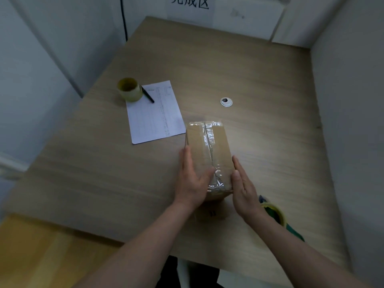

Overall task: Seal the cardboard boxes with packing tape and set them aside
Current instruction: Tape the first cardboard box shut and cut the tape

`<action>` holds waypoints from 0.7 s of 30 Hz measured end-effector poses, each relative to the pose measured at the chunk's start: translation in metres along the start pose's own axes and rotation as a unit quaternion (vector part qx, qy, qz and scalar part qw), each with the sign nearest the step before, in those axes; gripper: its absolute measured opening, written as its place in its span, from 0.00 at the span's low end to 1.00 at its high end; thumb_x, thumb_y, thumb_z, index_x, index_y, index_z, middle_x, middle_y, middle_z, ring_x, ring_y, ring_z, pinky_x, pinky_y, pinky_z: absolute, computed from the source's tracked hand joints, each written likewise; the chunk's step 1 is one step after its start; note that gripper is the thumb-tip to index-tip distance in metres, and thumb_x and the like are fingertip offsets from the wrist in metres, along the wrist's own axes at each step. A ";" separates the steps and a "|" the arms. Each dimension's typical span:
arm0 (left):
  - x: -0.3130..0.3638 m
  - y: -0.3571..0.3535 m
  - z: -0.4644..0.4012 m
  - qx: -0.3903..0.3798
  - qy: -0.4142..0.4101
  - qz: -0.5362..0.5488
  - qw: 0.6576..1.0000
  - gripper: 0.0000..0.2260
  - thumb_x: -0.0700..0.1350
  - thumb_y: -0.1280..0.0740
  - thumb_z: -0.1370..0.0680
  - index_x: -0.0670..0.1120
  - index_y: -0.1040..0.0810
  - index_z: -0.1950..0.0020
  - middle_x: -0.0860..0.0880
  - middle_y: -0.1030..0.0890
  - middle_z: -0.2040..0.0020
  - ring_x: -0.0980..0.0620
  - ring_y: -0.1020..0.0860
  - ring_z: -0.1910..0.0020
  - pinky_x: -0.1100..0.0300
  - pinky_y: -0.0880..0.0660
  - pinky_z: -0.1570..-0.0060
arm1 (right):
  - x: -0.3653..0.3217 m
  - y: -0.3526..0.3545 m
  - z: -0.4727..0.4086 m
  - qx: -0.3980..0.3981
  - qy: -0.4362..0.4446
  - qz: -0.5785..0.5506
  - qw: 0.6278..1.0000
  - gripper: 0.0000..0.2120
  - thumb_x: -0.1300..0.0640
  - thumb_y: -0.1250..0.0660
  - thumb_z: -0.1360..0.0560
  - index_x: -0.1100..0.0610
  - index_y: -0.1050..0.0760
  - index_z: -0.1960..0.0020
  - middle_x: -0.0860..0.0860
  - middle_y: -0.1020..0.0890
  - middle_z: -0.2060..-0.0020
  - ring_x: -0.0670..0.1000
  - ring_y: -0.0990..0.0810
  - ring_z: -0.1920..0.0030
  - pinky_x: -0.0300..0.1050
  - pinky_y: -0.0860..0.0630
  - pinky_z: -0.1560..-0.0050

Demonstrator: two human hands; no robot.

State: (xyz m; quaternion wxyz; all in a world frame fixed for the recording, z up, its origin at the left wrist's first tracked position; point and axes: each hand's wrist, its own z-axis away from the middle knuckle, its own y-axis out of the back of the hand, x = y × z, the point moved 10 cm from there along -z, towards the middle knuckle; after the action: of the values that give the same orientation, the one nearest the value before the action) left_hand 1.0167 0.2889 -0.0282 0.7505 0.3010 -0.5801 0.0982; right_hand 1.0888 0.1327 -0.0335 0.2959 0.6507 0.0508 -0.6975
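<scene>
Head view: the box [207,154] lies at the centre of the frame on the table [259,75], a strip of clear tape [214,163] run along its top seam and folded over both ends. The left hand [192,179] is laid flat against the left side with fingers straight and the thumb on the tape; the right hand [243,188] is pressed flat against the right side, fingers straight and together. The step is judged to be pressing down or lifting the sealed box; it is best squeezed evenly from both sides and kept level, the tape ends rubbed flat first. A roll [129,89], pen [148,94] and sheet [154,113] are seen at upper left. The dispenser [276,213] at lower right is partly hidden behind the right wrist, the box's near face is blurred, and the sign [190,3] is cut off at the top edge.
</scene>
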 end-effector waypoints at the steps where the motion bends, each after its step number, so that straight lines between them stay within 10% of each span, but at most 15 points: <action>1: -0.001 -0.001 -0.001 -0.007 0.010 0.020 1.000 0.44 0.59 0.31 0.26 0.52 0.56 0.20 0.50 0.46 0.20 0.54 0.44 0.22 0.57 0.46 0.24 | 0.002 -0.002 -0.001 -0.008 0.000 -0.003 1.000 0.24 0.38 0.49 0.18 0.43 0.37 0.24 0.44 0.31 0.27 0.44 0.31 0.28 0.48 0.33 0.27; 8: 0.015 -0.004 -0.006 -0.077 -0.037 -0.175 0.981 0.42 0.59 0.36 0.22 0.46 0.59 0.20 0.43 0.49 0.20 0.43 0.41 0.24 0.52 0.39 0.28 | -0.013 0.005 0.004 0.008 0.015 0.073 0.997 0.19 0.49 0.49 0.16 0.45 0.32 0.27 0.37 0.21 0.44 0.30 0.24 0.45 0.28 0.27 0.47; 16: 0.024 0.008 -0.001 0.011 0.003 -0.124 0.992 0.34 0.58 0.36 0.22 0.52 0.48 0.21 0.49 0.38 0.23 0.47 0.35 0.28 0.54 0.34 0.34 | -0.032 0.010 0.007 0.030 0.012 0.213 0.977 0.15 0.47 0.46 0.17 0.49 0.27 0.57 0.47 0.21 0.64 0.51 0.23 0.62 0.37 0.32 0.66; 21: 0.026 0.001 -0.002 -0.013 -0.017 -0.192 0.981 0.35 0.60 0.39 0.21 0.51 0.51 0.20 0.46 0.39 0.23 0.42 0.31 0.31 0.51 0.31 0.38 | -0.079 0.003 -0.051 0.023 0.087 0.354 0.931 0.30 0.38 0.45 0.23 0.50 0.37 0.25 0.56 0.33 0.27 0.55 0.36 0.27 0.50 0.34 0.33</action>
State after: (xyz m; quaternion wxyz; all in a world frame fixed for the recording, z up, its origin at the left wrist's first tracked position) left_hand 1.0252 0.2858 -0.0040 0.7490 0.3991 -0.5255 -0.0602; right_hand 1.1333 0.1810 0.0339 0.5033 0.6909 -0.1736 -0.4892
